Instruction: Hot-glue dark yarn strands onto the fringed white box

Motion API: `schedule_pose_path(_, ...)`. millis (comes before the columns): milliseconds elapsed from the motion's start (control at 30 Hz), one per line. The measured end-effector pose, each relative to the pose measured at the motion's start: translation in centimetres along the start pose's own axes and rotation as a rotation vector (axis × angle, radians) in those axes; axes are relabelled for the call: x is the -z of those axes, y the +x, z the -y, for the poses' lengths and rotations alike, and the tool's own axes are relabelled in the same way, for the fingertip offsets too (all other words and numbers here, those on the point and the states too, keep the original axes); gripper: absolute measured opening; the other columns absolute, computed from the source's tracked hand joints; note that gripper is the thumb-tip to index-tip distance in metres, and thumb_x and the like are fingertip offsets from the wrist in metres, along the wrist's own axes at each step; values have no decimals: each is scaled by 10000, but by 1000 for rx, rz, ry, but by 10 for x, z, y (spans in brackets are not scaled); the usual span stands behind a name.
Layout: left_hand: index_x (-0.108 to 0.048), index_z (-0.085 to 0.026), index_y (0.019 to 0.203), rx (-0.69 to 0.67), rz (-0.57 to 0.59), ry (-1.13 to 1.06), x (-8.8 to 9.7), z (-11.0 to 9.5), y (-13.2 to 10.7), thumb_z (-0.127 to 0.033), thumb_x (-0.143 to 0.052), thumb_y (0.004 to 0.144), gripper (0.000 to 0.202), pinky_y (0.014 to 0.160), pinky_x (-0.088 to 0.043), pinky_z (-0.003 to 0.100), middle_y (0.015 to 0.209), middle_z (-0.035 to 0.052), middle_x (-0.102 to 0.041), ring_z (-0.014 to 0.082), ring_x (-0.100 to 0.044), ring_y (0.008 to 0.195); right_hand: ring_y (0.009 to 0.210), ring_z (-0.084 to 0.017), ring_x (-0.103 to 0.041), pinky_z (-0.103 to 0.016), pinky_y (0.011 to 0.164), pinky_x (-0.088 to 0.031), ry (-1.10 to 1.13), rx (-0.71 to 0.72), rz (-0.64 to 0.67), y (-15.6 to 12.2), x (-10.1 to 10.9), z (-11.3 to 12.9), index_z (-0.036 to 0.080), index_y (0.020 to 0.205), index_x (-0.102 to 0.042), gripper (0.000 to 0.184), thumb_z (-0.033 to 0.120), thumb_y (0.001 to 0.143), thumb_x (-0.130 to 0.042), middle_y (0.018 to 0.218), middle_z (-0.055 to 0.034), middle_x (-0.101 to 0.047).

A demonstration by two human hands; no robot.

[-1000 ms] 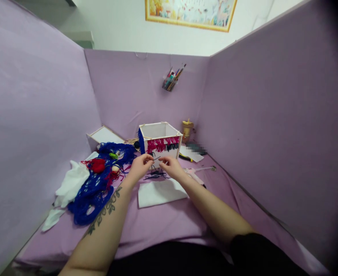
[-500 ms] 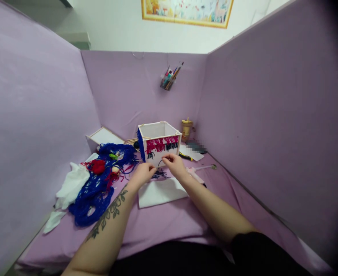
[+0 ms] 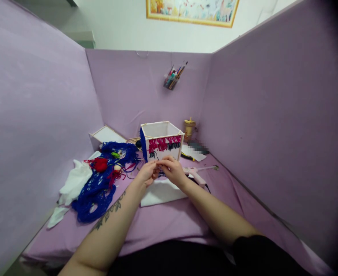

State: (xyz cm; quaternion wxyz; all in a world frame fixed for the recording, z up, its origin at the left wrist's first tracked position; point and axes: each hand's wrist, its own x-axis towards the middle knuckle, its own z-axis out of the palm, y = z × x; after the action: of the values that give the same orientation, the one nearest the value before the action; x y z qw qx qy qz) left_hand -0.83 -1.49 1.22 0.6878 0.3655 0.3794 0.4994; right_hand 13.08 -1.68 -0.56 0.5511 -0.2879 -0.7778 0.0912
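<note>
A white open box [image 3: 160, 142] stands in the middle of the purple table, with pink and dark yarn fringe along its front top edge and blue yarn on its left side. My left hand [image 3: 146, 173] and my right hand [image 3: 172, 170] meet just in front of the box, fingertips pinched together over a small pile of dark yarn strands. What they pinch is too small to make out. A white sheet [image 3: 162, 192] lies under and before my hands.
A heap of blue yarn [image 3: 100, 183] with red yarn [image 3: 100, 164] and white cloth [image 3: 74, 180] lies to the left. A pink glue gun [image 3: 196, 173] lies to the right. Purple partition walls [image 3: 272, 99] enclose the table; a pen holder [image 3: 172, 79] hangs on the back wall.
My hands, apart half a second ago with the right one raised at the box's front, have come together low in front of the box. The camera shifted slightly.
</note>
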Motion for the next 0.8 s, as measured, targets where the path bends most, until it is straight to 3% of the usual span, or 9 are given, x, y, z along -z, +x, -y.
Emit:
schedule_pose_path(100, -539, -132, 706, -3, -6, 46, 0, 2, 0, -146, -706, 602, 197, 371, -126, 137, 533, -60, -420, 23, -340, 420, 800, -163, -601, -283, 729, -489, 131, -93, -27, 1, -2, 2, 194, 894, -706, 164, 193, 853, -548, 866, -67, -638)
schedule_pose_path(233, -558, -146, 717, -127, -22, 224, 0, 3, 2, -218, -683, 643, 162, 384, -148, 172, 533, -58, -428, 45, -350, 431, 701, -159, -593, -275, 652, -478, 219, -369, -99, 4, -3, 0, 175, 917, -688, 174, 260, 788, -607, 785, -46, -658)
schedule_pose_path(333, -598, -144, 710, -362, -70, 548, 2, 3, 4, -256, -607, 739, 116, 446, -282, 198, 561, -29, -498, 74, -421, 481, 681, -163, -591, -279, 647, -469, 242, -548, -160, 5, -4, -9, 152, 849, -667, 192, 296, 726, -629, 757, -49, -663)
schedule_pose_path(433, -645, -144, 747, -641, -142, 931, 5, 4, 4, -216, -558, 789, 120, 597, -396, 241, 702, 24, -613, 118, -525, 617, 675, -161, -582, -279, 653, -459, 273, -623, -169, 5, -6, -19, 150, 762, -646, 174, 309, 697, -614, 725, -43, -654)
schedule_pose_path(533, -660, -155, 801, -843, -130, 1196, 7, 7, 2, -201, -513, 838, 159, 707, -425, 272, 801, 51, -637, 153, -568, 736, 630, -144, -550, -261, 607, -441, 310, -682, -174, 4, -8, -25, 153, 724, -624, 166, 311, 681, -604, 667, -18, -623)
schedule_pose_path(633, -658, -162, 849, -904, -94, 1333, 8, 10, 0, -199, -469, 877, 194, 744, -435, 280, 828, 62, -630, 168, -580, 794, 596, -133, -522, -244, 557, -417, 363, -736, -158, 4, -10, -24, 153, 705, -616, 160, 306, 664, -601, 618, -3, -595)
schedule_pose_path(800, -639, -159, 853, -897, -139, 1475, 9, 9, -3, -208, -435, 903, 216, 731, -436, 281, 833, 69, -615, 176, -580, 792, 582, -123, -513, -231, 529, -395, 486, -771, -81, 4, -9, -17, 137, 757, -661, 204, 300, 645, -609, 618, -7, -605)
